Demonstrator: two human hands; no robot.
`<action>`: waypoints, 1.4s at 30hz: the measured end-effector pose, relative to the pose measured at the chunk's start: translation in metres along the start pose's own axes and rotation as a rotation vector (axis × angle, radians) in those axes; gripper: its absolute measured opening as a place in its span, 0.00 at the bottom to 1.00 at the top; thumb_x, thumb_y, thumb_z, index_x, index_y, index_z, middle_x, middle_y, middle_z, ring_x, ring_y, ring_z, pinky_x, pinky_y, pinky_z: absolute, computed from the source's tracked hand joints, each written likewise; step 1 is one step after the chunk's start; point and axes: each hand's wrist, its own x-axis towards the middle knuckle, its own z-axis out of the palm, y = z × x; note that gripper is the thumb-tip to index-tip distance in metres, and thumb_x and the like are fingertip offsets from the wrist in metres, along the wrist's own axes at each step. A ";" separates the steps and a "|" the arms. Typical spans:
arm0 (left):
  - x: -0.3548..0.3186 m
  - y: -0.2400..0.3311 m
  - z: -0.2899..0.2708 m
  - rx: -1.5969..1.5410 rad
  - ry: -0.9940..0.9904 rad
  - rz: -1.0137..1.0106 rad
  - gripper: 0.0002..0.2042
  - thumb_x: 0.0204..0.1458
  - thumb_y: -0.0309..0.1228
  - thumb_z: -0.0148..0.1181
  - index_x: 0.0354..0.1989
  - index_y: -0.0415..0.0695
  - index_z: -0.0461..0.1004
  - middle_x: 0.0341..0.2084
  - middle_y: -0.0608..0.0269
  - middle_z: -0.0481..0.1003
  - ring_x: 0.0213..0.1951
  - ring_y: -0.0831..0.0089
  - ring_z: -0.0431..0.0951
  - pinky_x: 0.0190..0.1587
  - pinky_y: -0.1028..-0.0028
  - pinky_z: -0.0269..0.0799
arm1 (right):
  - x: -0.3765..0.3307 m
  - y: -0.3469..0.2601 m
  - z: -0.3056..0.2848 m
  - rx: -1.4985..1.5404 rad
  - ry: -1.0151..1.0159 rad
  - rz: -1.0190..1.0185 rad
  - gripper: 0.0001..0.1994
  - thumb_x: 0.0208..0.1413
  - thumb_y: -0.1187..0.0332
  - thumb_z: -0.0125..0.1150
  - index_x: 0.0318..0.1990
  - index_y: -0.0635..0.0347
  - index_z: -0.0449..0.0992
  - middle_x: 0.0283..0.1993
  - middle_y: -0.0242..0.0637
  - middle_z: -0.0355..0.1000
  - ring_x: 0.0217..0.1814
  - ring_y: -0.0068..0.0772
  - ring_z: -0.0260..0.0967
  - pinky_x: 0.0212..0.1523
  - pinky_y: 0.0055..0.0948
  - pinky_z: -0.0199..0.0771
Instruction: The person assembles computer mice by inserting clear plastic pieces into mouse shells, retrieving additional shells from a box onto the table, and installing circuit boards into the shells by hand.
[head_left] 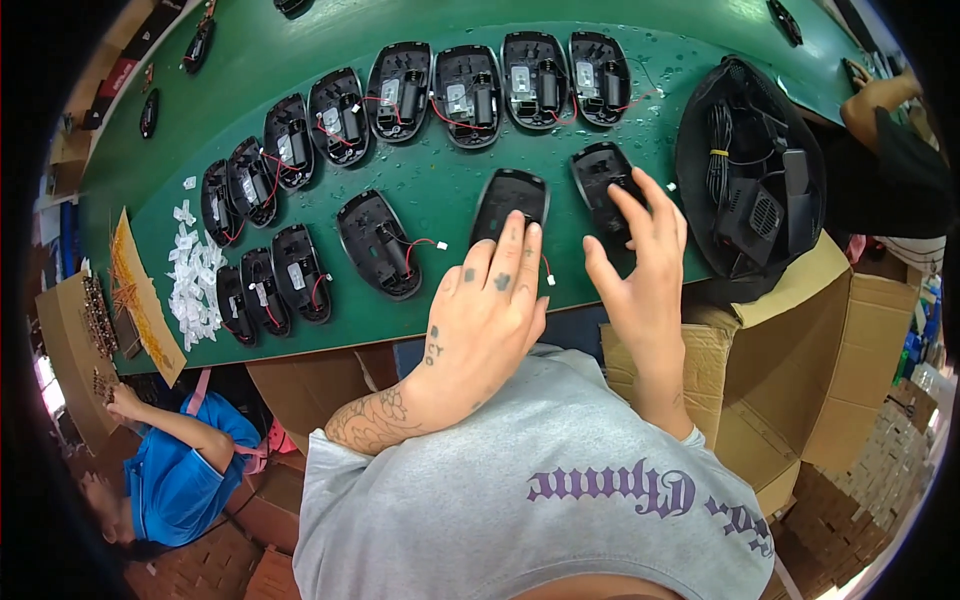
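My left hand (490,310) is open, its fingers stretched over the lower part of a black oval plastic housing (510,195). A short wire with a white plug (550,281) pokes out beside those fingers. To the right, my right hand (643,245) is open, thumb spread away from the fingers. Its fingertips reach over a second black housing (600,175), whose lower part they cover; whether they press on it I cannot tell. Left of both hands lies another open housing (372,240), with a black cylinder inside and a red wire ending in a white plug.
Several similar housings (467,90) curve along the green table (400,170). At left are a pile of small clear pieces (192,280) and a yellowish strip (145,290). A black bag (740,110) with cables stands right, above an open carton (780,360). Other people work at both sides.
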 end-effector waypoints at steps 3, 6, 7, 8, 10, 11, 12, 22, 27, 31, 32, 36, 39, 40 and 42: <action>-0.002 0.001 0.002 -0.033 0.013 -0.172 0.26 0.46 0.28 0.64 0.56 0.31 0.72 0.60 0.41 0.66 0.48 0.62 0.74 0.43 0.73 0.77 | -0.007 -0.008 0.004 0.219 -0.100 0.010 0.27 0.47 0.80 0.61 0.59 0.66 0.70 0.66 0.50 0.64 0.59 0.46 0.66 0.57 0.39 0.70; -0.005 -0.002 0.005 -0.069 0.043 -0.221 0.26 0.46 0.27 0.65 0.56 0.32 0.72 0.60 0.42 0.67 0.46 0.63 0.75 0.43 0.73 0.77 | -0.015 -0.017 0.006 0.363 -0.166 0.047 0.26 0.46 0.81 0.60 0.58 0.66 0.71 0.68 0.49 0.62 0.63 0.50 0.63 0.61 0.41 0.68; -0.007 -0.004 0.005 -0.085 0.060 -0.244 0.26 0.46 0.26 0.65 0.56 0.32 0.72 0.60 0.43 0.67 0.45 0.63 0.75 0.43 0.73 0.77 | -0.016 -0.020 0.007 0.435 -0.197 0.065 0.26 0.46 0.81 0.60 0.57 0.66 0.71 0.69 0.49 0.62 0.66 0.51 0.62 0.63 0.42 0.66; -0.008 -0.005 0.006 -0.099 0.077 -0.269 0.26 0.45 0.26 0.66 0.56 0.32 0.72 0.60 0.44 0.67 0.44 0.63 0.75 0.43 0.72 0.77 | -0.017 -0.023 0.009 0.509 -0.230 0.082 0.26 0.45 0.82 0.60 0.57 0.66 0.72 0.70 0.49 0.61 0.68 0.53 0.60 0.64 0.43 0.65; -0.014 -0.012 0.006 -0.113 0.104 -0.274 0.27 0.45 0.25 0.66 0.56 0.33 0.72 0.61 0.45 0.67 0.45 0.64 0.76 0.44 0.72 0.77 | -0.016 -0.027 0.015 0.466 -0.248 -0.002 0.26 0.45 0.82 0.59 0.57 0.66 0.72 0.69 0.48 0.62 0.69 0.53 0.59 0.65 0.43 0.64; -0.016 -0.016 0.007 -0.138 0.133 -0.264 0.27 0.44 0.24 0.67 0.57 0.34 0.72 0.61 0.47 0.67 0.45 0.65 0.76 0.45 0.72 0.76 | -0.016 -0.028 0.018 0.410 -0.251 -0.079 0.26 0.45 0.82 0.58 0.57 0.65 0.73 0.69 0.48 0.62 0.71 0.53 0.57 0.65 0.43 0.64; -0.019 -0.020 0.008 -0.162 0.162 -0.253 0.28 0.43 0.24 0.68 0.57 0.35 0.72 0.62 0.49 0.68 0.45 0.66 0.77 0.45 0.71 0.76 | -0.015 -0.029 0.021 0.355 -0.251 -0.156 0.26 0.45 0.82 0.58 0.57 0.64 0.73 0.69 0.47 0.63 0.73 0.53 0.56 0.66 0.43 0.64; -0.051 -0.043 0.001 -0.250 0.255 -0.259 0.23 0.42 0.22 0.69 0.51 0.39 0.78 0.57 0.55 0.74 0.43 0.66 0.79 0.48 0.70 0.75 | -0.024 -0.055 0.035 0.258 -0.345 -0.334 0.25 0.44 0.82 0.59 0.56 0.67 0.72 0.69 0.49 0.62 0.76 0.62 0.50 0.68 0.49 0.60; -0.053 -0.052 -0.001 -0.232 0.241 -0.200 0.23 0.42 0.21 0.68 0.51 0.42 0.78 0.57 0.56 0.74 0.44 0.65 0.77 0.48 0.69 0.72 | -0.031 -0.051 0.044 0.341 -0.285 -0.299 0.25 0.44 0.83 0.58 0.54 0.66 0.73 0.68 0.49 0.63 0.74 0.57 0.55 0.67 0.46 0.63; -0.042 -0.050 -0.005 -0.161 0.264 -0.176 0.23 0.40 0.18 0.67 0.50 0.42 0.80 0.57 0.58 0.74 0.43 0.67 0.74 0.49 0.71 0.69 | -0.040 -0.037 0.029 0.499 -0.104 -0.191 0.25 0.42 0.85 0.57 0.53 0.65 0.75 0.66 0.47 0.66 0.66 0.47 0.67 0.59 0.34 0.73; -0.042 -0.044 -0.005 -0.197 0.301 -0.188 0.22 0.41 0.18 0.67 0.50 0.42 0.80 0.55 0.57 0.75 0.41 0.66 0.73 0.47 0.71 0.69 | -0.046 -0.028 0.021 0.523 -0.056 -0.244 0.24 0.42 0.85 0.57 0.52 0.65 0.76 0.65 0.47 0.68 0.62 0.44 0.70 0.56 0.32 0.75; -0.054 -0.031 -0.001 -0.190 0.522 -0.077 0.18 0.42 0.14 0.64 0.44 0.43 0.81 0.48 0.53 0.76 0.36 0.65 0.69 0.39 0.69 0.68 | -0.064 0.055 -0.061 0.421 0.332 -0.195 0.12 0.54 0.75 0.52 0.42 0.64 0.80 0.53 0.46 0.76 0.40 0.33 0.73 0.38 0.24 0.73; -0.047 -0.019 0.017 -0.233 0.573 0.193 0.16 0.42 0.11 0.58 0.39 0.43 0.80 0.42 0.54 0.75 0.33 0.65 0.69 0.35 0.68 0.68 | -0.093 0.124 -0.131 0.671 0.922 0.375 0.13 0.55 0.78 0.47 0.41 0.64 0.79 0.38 0.40 0.78 0.32 0.26 0.71 0.31 0.18 0.68; -0.035 -0.010 0.027 -0.306 0.579 0.257 0.17 0.42 0.11 0.57 0.39 0.43 0.79 0.41 0.54 0.75 0.32 0.65 0.69 0.35 0.67 0.67 | -0.105 0.156 -0.154 0.758 1.146 0.439 0.12 0.57 0.78 0.46 0.40 0.64 0.79 0.37 0.39 0.77 0.31 0.24 0.70 0.29 0.17 0.66; -0.027 0.000 0.032 -0.395 0.585 0.345 0.17 0.42 0.10 0.54 0.38 0.43 0.79 0.40 0.54 0.75 0.31 0.66 0.69 0.35 0.67 0.67 | -0.126 0.228 -0.169 0.666 0.928 0.712 0.11 0.59 0.72 0.50 0.42 0.63 0.78 0.39 0.39 0.78 0.34 0.24 0.72 0.31 0.18 0.68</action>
